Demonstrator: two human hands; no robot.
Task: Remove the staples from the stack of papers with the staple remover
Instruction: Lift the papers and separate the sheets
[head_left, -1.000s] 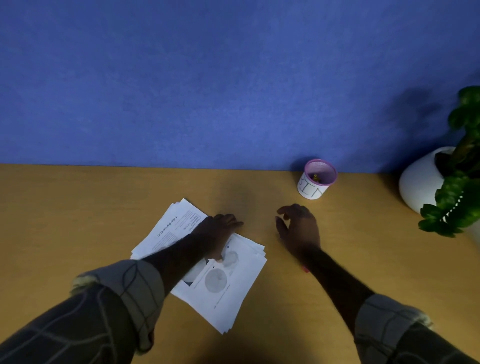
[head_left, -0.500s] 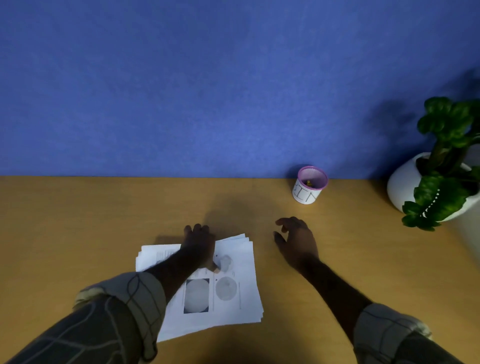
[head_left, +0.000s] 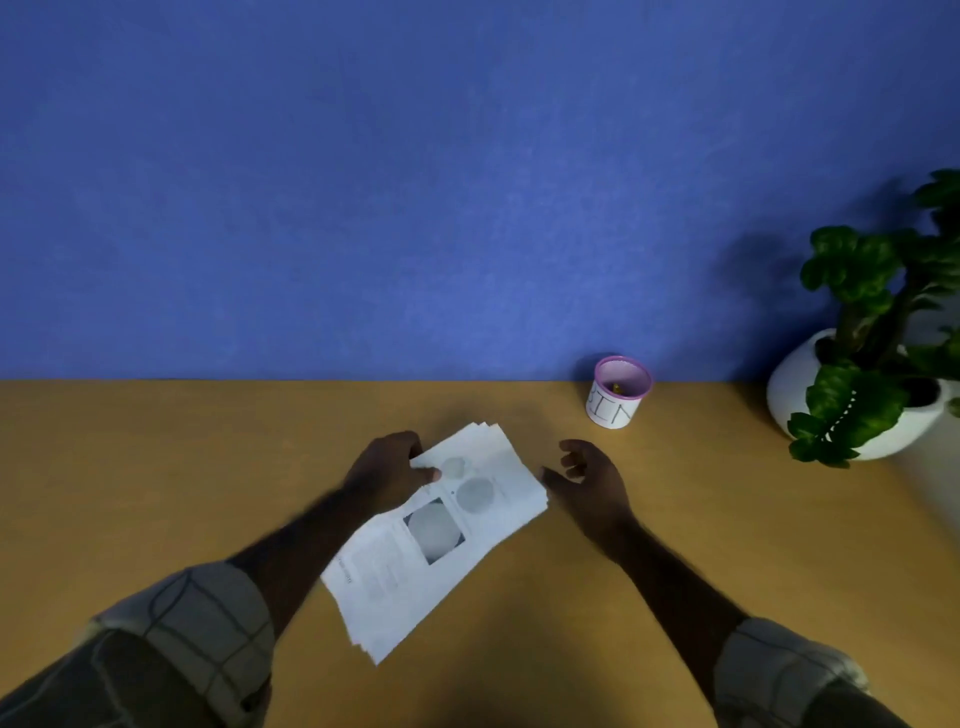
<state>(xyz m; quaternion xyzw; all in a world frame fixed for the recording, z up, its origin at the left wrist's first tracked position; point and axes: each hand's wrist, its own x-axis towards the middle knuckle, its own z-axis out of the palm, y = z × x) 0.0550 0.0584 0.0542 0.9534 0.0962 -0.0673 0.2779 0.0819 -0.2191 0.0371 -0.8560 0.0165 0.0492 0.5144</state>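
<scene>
Papers lie fanned on the wooden desk, the stack's long axis running from the near left up to the far right, squarely between the two hands. Nearer to it is the left hand, which rests on the stack's far left edge, thumb pressed on the top sheet and fingers at the edge, pinning it. At the stack's right edge, the right hand hovers with fingers loosely curled and thumb apart, holding nothing visible. No staple remover can be seen, and the staples are too small to make out. A small cup marked BIN stands beyond, near the wall
</scene>
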